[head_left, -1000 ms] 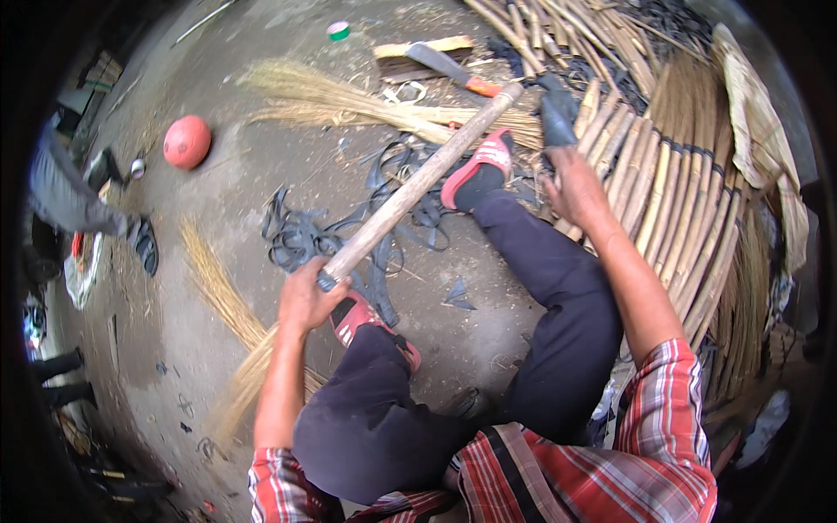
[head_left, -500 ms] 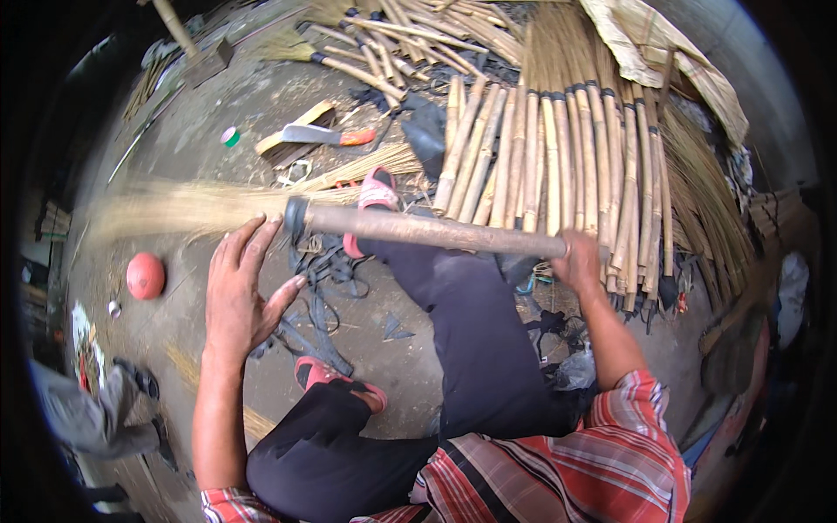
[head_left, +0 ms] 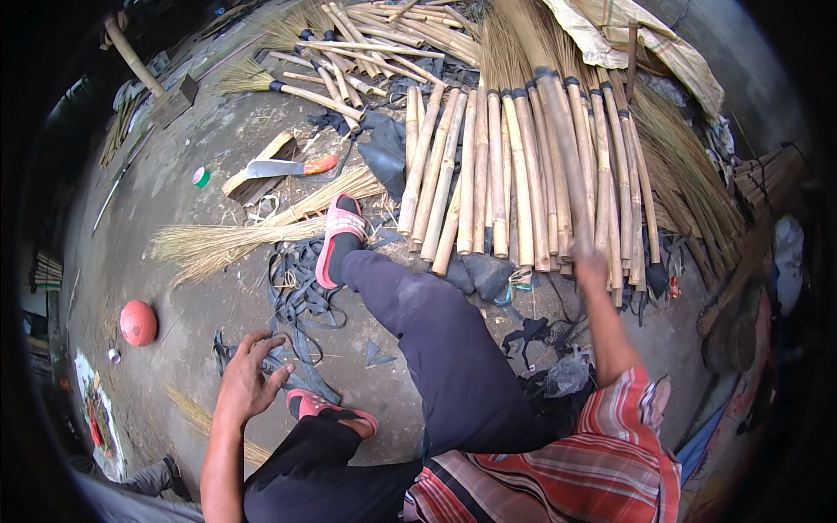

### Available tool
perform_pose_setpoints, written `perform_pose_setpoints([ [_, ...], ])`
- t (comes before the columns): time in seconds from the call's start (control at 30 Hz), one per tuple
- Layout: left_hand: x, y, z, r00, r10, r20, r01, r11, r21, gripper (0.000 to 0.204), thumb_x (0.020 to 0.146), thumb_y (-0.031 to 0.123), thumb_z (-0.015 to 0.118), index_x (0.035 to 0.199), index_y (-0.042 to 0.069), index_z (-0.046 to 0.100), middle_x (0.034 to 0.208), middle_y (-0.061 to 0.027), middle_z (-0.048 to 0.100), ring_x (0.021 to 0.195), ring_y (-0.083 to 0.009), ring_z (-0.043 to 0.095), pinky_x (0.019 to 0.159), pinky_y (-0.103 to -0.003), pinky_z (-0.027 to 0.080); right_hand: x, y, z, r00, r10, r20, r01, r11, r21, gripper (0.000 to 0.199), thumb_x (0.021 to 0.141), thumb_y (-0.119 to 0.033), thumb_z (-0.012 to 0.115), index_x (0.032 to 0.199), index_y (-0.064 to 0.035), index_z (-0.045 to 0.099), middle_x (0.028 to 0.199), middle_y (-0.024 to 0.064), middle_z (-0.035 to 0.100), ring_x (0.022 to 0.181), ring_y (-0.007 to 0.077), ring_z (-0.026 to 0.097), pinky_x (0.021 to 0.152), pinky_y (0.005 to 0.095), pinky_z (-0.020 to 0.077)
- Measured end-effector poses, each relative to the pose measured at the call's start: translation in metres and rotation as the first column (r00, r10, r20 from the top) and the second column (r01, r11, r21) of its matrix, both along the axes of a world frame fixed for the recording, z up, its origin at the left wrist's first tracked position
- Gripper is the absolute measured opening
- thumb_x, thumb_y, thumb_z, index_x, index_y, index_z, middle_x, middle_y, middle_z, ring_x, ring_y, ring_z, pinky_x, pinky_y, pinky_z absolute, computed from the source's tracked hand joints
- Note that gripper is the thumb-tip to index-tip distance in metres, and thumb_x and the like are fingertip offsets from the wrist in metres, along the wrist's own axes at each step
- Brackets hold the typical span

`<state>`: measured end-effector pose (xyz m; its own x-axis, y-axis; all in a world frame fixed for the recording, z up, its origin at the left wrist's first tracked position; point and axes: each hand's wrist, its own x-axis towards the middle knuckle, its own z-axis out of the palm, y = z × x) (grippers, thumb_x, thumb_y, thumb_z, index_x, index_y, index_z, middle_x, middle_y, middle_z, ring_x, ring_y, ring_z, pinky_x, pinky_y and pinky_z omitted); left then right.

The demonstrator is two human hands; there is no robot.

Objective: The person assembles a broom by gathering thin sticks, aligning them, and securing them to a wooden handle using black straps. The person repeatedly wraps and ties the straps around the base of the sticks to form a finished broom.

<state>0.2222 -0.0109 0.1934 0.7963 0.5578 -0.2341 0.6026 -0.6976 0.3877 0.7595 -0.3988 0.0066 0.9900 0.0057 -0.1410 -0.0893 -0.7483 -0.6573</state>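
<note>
Broom handle (head_left: 558, 166): long bamboo stick lying atop the row of finished brooms (head_left: 488, 174), at 1 o'clock from the seated person.

Right hand (head_left: 591, 261) is at its near end; whether the fingers are closed around it I cannot tell, motion blur.

Left hand (head_left: 248, 379), at 8 o'clock, fingers spread narrow, touches the black rubber strips (head_left: 296, 296) on the floor.

Risk, as judged: handle rolls off the stack. Loose strips could snag the pink sandal (head_left: 338, 237). Cleaver (head_left: 283, 167) lies bare at 11 o'clock.

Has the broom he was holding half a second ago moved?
Yes. The broom has left his lap and now lies on the broom pile, under his right hand.
</note>
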Motion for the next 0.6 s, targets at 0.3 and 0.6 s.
perform_pose_setpoints([
  [0.3,-0.001,0.007,-0.005,0.998,0.049,0.029,-0.045,0.989,-0.144,0.05,0.09,0.026,0.08,0.135,0.006,0.068,0.138,-0.0203,0.063,0.123,-0.0387,0.065,0.101,-0.044,0.054,0.107,0.026,0.046,0.954,0.07,0.292,0.016,0.96,-0.281,0.056,0.096,-0.042,0.066,0.142,-0.0086,0.065,0.138,0.0232,0.066,0.128,0.0423,0.062,0.11,0.0514,0.0462],
  [0.6,-0.016,0.017,-0.007,0.998,0.065,-0.009,-0.065,0.963,-0.263,0.05,0.092,0.032,0.078,0.134,0.005,0.067,0.13,-0.0204,0.066,0.107,-0.0348,0.07,0.086,-0.044,0.057,0.028,0.126,-0.012,0.842,0.467,0.27,-0.424,0.883,-0.204,0.051,0.099,-0.038,0.066,0.128,0.0038,0.07,0.121,0.0284,0.072,0.116,0.0399,0.069,0.102,0.0443,0.0528],
])
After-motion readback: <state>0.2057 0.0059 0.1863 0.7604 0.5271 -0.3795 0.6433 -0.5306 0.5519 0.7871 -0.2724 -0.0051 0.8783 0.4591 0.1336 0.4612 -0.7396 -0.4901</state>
